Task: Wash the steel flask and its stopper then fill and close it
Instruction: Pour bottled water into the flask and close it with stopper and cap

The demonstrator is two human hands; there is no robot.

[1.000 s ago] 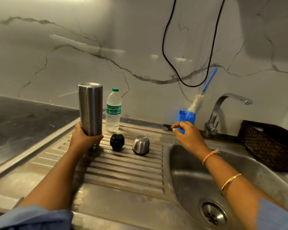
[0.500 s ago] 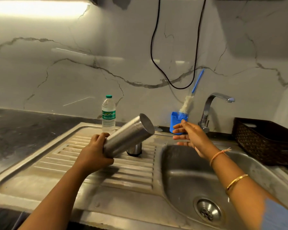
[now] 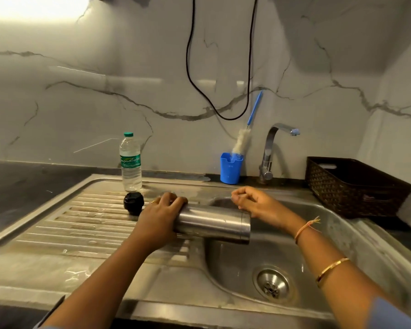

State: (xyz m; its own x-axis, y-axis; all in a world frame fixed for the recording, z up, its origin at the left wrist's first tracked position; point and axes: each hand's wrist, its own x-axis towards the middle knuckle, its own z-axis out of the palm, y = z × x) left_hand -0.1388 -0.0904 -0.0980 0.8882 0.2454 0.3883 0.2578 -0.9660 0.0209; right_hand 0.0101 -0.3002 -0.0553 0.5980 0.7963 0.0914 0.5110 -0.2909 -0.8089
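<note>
KITCHEN SINK: At the sink point(image 3: 342, 236), my left hand point(image 3: 160, 218) wraps around the base end of the steel flask point(image 3: 215, 224). It holds the flask on its side, with the mouth end pointing right and hanging over the basin rather than over the ribbed drainboard point(image 3: 81, 224). By my reading, that lets anything inside run toward the drain and brings the mouth near the tap point(image 3: 269, 150).

My right hand point(image 3: 256, 205) hovers just behind the mouth end, fingers loosely curled and gripping nothing that I can see. It is close to the flask, though I cannot tell whether it touches.

The black stopper point(image 3: 133, 203) sits apart on the drainboard, just left of my left hand. There drips can run off it, and it is handy for its own wash. A bottle brush point(image 3: 243, 140) stands handle-up in a blue cup point(image 3: 230, 169) beside the tap, well placed for scrubbing inside the flask.

A capped water bottle point(image 3: 130, 167) stands at the back of the drainboard. Its green band reads "Signature"; the finer print is too small to make out. I find no brand or lettering on the flask or stopper.

A dark woven basket point(image 3: 351, 188) sits on the table point(image 3: 403, 236) right of the sink. No water runs from the tap, and the washing looks barely begun.
</note>
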